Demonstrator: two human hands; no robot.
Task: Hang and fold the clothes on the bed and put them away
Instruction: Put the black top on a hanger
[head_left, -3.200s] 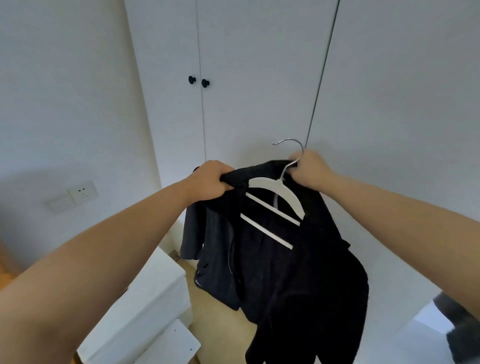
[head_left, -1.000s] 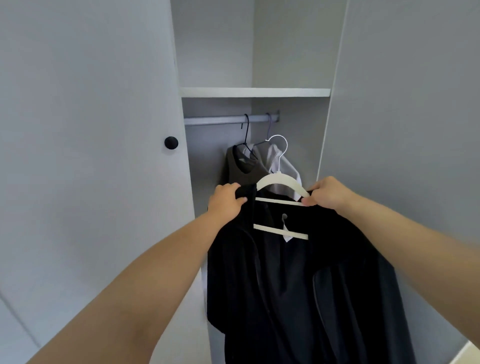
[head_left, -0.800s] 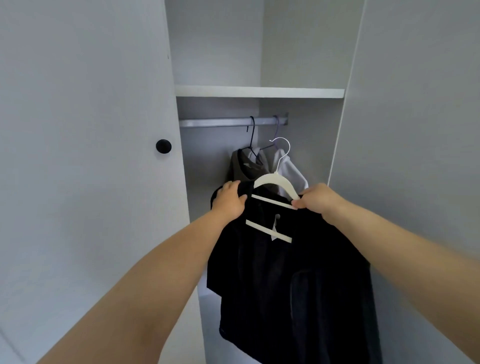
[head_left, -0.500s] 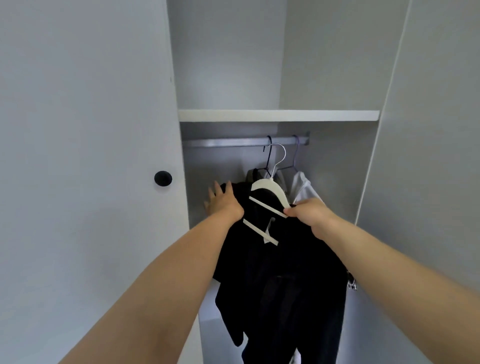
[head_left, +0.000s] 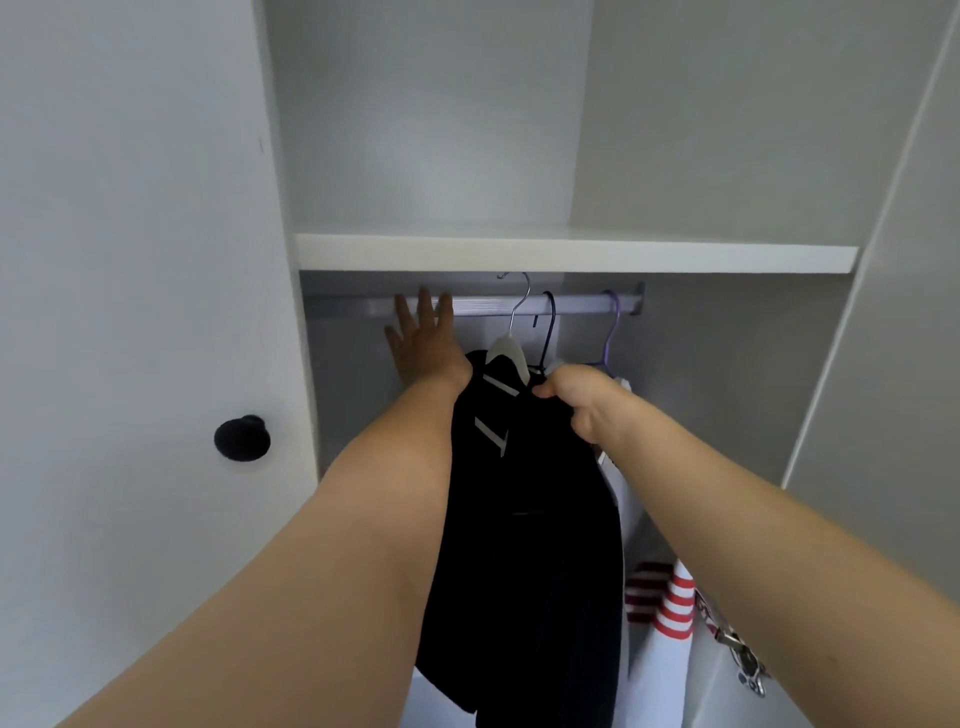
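A black jacket (head_left: 530, 545) hangs on a white hanger (head_left: 506, 353) inside the open wardrobe. The hanger's metal hook (head_left: 521, 301) is up at the grey rail (head_left: 483, 305), just under the shelf. My right hand (head_left: 576, 402) grips the jacket's right shoulder at the hanger's end. My left hand (head_left: 423, 338) is off the jacket, fingers straight and spread, reaching up in front of the rail to the left of the hook. Whether the hook sits on the rail is unclear.
A black hanger (head_left: 548, 332) and a purple hanger (head_left: 610, 332) hang on the rail to the right, with a white garment (head_left: 660, 675) with red stripes below. A white shelf (head_left: 571, 252) runs above the rail. The open left door (head_left: 130, 312) has a black knob (head_left: 241, 438).
I have moved closer to the wardrobe and raised the jacket, bringing the hook up to the rail. My left hand has let go of the jacket's shoulder and reached up with fingers spread.
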